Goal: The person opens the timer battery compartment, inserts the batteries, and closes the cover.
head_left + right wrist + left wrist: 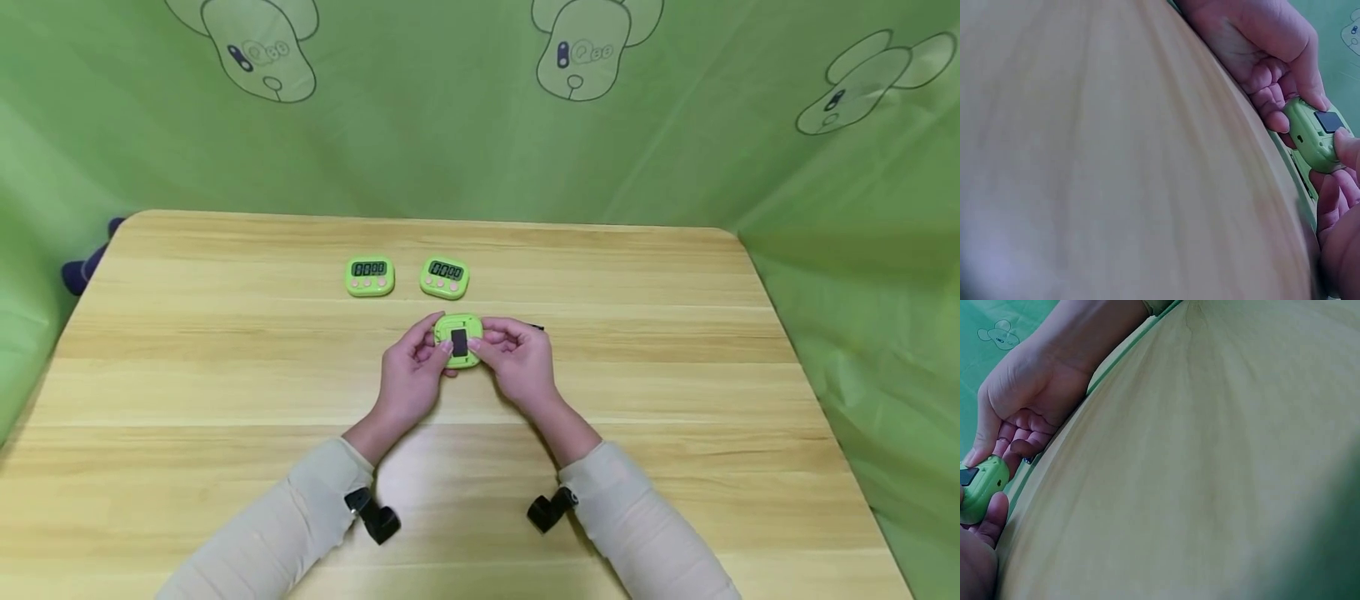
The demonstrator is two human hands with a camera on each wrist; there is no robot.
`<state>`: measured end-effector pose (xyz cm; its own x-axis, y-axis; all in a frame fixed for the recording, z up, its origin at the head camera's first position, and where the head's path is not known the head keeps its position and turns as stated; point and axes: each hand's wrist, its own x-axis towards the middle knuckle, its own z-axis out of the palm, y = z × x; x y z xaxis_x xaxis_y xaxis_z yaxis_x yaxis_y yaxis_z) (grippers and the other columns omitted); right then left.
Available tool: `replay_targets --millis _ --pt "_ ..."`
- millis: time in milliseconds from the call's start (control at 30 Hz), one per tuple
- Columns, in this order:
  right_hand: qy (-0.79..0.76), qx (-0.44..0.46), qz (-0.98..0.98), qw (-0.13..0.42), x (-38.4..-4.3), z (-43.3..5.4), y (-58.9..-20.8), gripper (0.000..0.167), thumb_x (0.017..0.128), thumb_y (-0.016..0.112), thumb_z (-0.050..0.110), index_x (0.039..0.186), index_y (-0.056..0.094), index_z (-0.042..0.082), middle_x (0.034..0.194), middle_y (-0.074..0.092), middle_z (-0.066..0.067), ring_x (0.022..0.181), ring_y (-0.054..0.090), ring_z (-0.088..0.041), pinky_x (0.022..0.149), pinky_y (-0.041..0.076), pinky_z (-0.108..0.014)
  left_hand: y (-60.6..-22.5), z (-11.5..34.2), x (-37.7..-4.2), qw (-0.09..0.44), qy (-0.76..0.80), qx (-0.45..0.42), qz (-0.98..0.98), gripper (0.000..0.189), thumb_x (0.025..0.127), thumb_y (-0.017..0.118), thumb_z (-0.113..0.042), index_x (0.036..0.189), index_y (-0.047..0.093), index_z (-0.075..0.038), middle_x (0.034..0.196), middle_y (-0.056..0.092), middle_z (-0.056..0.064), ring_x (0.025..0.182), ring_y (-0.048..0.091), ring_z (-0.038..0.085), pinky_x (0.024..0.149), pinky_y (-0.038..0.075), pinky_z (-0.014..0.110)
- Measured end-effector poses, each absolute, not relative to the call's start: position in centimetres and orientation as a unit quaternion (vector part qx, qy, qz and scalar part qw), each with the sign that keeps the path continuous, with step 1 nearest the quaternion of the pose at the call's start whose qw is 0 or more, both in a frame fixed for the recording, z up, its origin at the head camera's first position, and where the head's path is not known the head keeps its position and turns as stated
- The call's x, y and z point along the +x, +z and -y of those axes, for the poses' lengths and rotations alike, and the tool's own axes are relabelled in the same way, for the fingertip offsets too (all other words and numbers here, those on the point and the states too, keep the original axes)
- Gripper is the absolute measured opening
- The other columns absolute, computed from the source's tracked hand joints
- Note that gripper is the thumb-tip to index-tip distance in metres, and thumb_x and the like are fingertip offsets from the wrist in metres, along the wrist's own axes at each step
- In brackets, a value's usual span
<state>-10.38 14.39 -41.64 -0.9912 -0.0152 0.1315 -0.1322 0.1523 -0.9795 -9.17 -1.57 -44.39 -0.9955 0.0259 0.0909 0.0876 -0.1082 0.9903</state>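
Observation:
Both hands hold one green timer (458,340) just above the wooden table (225,375), its back turned up and showing a black rectangular patch. My left hand (429,348) grips its left side, thumb on the back. My right hand (492,343) grips its right side, thumb by the patch. The left wrist view shows the timer (980,486) at the left edge, between the fingers of the two hands. In the right wrist view the timer (1314,134) sits at the right, with fingers curled under it and thumbs on top.
Two more green timers (370,276) (446,277) lie face up side by side behind the hands, both reading zeros. A small dark object (535,327) peeks out behind my right hand. Green printed cloth (480,125) surrounds the table. Something dark blue (82,267) lies past the left edge.

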Motion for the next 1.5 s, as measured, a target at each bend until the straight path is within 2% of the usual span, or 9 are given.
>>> replay_targets --millis 300,400,733,933,1100,1333,1500 --pt "0.650 0.042 0.758 0.036 -10.5 -14.3 -41.5 0.024 0.080 0.074 -0.017 0.103 0.068 -0.017 0.084 0.066 -0.030 0.068 0.059 -0.014 0.059 0.054 -0.015 -46.1 1.6 -9.7 0.035 -0.744 -0.055 0.665 0.044 0.094 0.058 0.013 0.137 0.053 0.009 0.092 0.060 0.025 0.077 0.064 0.043 0.063 0.062 0.042" --pt "0.648 0.039 0.760 0.032 -10.9 -14.5 -42.5 0.025 0.080 0.074 -0.016 0.104 0.068 -0.016 0.085 0.066 -0.029 0.068 0.059 -0.016 0.059 0.053 -0.015 -46.1 1.5 -9.6 0.044 -0.739 -0.061 0.669 0.043 0.094 0.058 0.013 0.137 0.053 0.009 0.090 0.061 0.024 0.075 0.065 0.041 0.061 0.062 0.039" --pt "0.645 0.035 0.763 0.040 -11.5 -15.1 -44.8 0.024 0.081 0.077 -0.011 0.105 0.071 -0.010 0.083 0.067 -0.020 0.067 0.057 -0.013 0.057 0.051 -0.014 -46.2 1.3 -9.4 0.051 -0.734 -0.057 0.675 0.043 0.094 0.059 0.013 0.136 0.054 0.008 0.087 0.063 0.024 0.070 0.065 0.036 0.059 0.062 0.037" --pt "0.654 0.035 0.755 0.035 -11.6 -15.2 -44.7 0.024 0.083 0.076 -0.010 0.107 0.072 -0.009 0.087 0.070 -0.021 0.070 0.065 -0.012 0.065 0.059 -0.020 -46.2 1.4 -9.5 0.050 -0.743 -0.039 0.666 0.043 0.095 0.059 0.010 0.138 0.053 0.008 0.090 0.060 0.023 0.072 0.063 0.040 0.061 0.062 0.041" --pt "0.660 0.030 0.750 0.041 -11.7 -15.3 -44.8 0.024 0.083 0.076 -0.010 0.107 0.073 -0.007 0.093 0.072 -0.022 0.076 0.068 -0.013 0.069 0.060 -0.023 -46.2 1.4 -9.5 0.037 -0.752 -0.023 0.658 0.046 0.096 0.060 0.009 0.141 0.050 0.007 0.094 0.059 0.020 0.074 0.062 0.042 0.064 0.062 0.044" --pt "0.673 0.003 0.738 0.054 -11.5 -15.5 -44.7 0.018 0.080 0.077 -0.011 0.097 0.074 -0.009 0.082 0.070 -0.016 0.067 0.064 -0.013 0.061 0.059 -0.023 -46.0 1.4 -9.4 0.038 -0.745 -0.021 0.666 0.044 0.095 0.061 0.008 0.138 0.054 0.005 0.093 0.059 0.018 0.070 0.063 0.030 0.062 0.062 0.036" --pt "0.688 -0.017 0.724 0.042 -11.4 -16.2 -44.1 0.016 0.081 0.076 -0.011 0.095 0.069 -0.012 0.078 0.067 -0.016 0.062 0.064 -0.015 0.057 0.060 -0.027 -46.0 1.4 -9.5 0.040 -0.743 -0.019 0.667 0.044 0.095 0.060 0.008 0.139 0.053 0.005 0.093 0.060 0.017 0.070 0.064 0.030 0.062 0.062 0.036"
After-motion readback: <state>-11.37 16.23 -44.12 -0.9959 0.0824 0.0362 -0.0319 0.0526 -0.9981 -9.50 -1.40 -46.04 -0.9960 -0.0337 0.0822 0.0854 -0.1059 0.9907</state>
